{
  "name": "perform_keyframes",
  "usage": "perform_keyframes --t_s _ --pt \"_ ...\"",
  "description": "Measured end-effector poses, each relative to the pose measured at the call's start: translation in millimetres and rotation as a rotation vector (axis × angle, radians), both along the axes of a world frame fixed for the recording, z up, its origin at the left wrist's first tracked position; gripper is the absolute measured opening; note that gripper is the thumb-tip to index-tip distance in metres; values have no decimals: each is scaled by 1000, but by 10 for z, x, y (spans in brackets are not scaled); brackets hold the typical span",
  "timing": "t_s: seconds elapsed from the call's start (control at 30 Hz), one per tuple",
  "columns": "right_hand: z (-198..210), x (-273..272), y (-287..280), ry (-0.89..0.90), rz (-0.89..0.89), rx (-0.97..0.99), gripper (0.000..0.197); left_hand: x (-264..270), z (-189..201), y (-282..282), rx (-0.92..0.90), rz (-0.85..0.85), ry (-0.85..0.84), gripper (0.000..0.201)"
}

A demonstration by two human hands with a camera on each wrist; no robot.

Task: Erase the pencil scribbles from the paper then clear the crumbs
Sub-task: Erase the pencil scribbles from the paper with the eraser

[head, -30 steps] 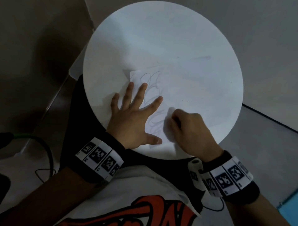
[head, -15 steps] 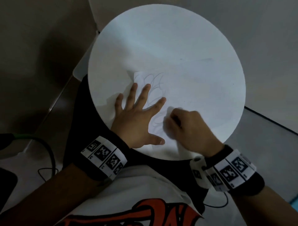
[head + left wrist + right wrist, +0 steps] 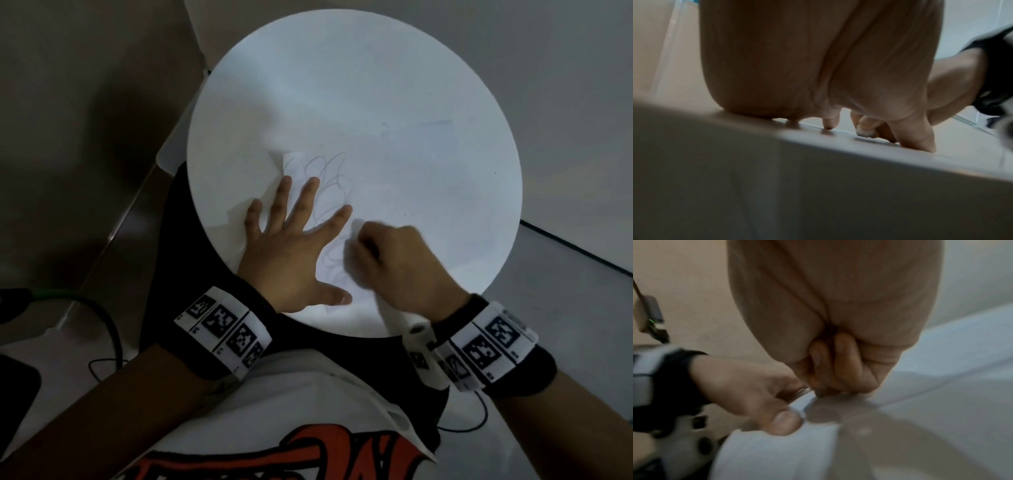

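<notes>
Left hand (image 3: 291, 246) first: I have it spread flat, fingers straight and splayed, pressing the paper (image 3: 394, 192) down on the round white table (image 3: 342, 68). Its thumb points toward my right hand, and the fingertips lie across the sheet's left part.

Just beyond and to the right of those fingertips run the pencil scribbles (image 3: 329, 178), looping lines that carry on down the gap between my two hands toward the near edge of the sheet. Those near loops are what the coming strokes turn on, I judge: they lie immediately left of my right fingertips, so the rubbing has to work leftward and away from me, toward the holding hand.

Right hand (image 3: 394, 263) is clenched, fingertips bunched down on the paper; it is blurred, and I cannot make out the eraser itself, so what it grasps is unclear. It is the nearer hand to the unerased lines.

No crumbs are distinguishable. Wrist bands carry square coded markers; the shirt print is not legible.
</notes>
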State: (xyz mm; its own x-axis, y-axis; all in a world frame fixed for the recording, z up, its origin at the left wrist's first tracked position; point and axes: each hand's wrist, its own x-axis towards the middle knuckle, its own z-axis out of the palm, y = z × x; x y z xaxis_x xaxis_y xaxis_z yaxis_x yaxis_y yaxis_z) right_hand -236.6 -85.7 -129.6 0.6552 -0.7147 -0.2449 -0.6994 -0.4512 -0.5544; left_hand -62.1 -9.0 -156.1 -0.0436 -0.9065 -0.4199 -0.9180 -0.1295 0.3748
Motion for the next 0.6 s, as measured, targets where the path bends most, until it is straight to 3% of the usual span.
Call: perform_keyframes --t_s 0.07,0.2,0.3,0.43,0.6 --pt "9 34 78 11 73 49 28 -2 -6 4 -5 -4 -4 121" --pt "15 32 -148 3 -32 -32 32 -2 -15 -5 0 4 -1 122" --pt "14 128 24 26 112 68 27 2 -13 6 -15 -5 8 121" --pt "22 84 -207 26 -52 -26 32 8 -17 1 -8 12 12 123" --pt "-11 81 -66 46 30 38 31 7 -12 8 -5 -1 6 122"
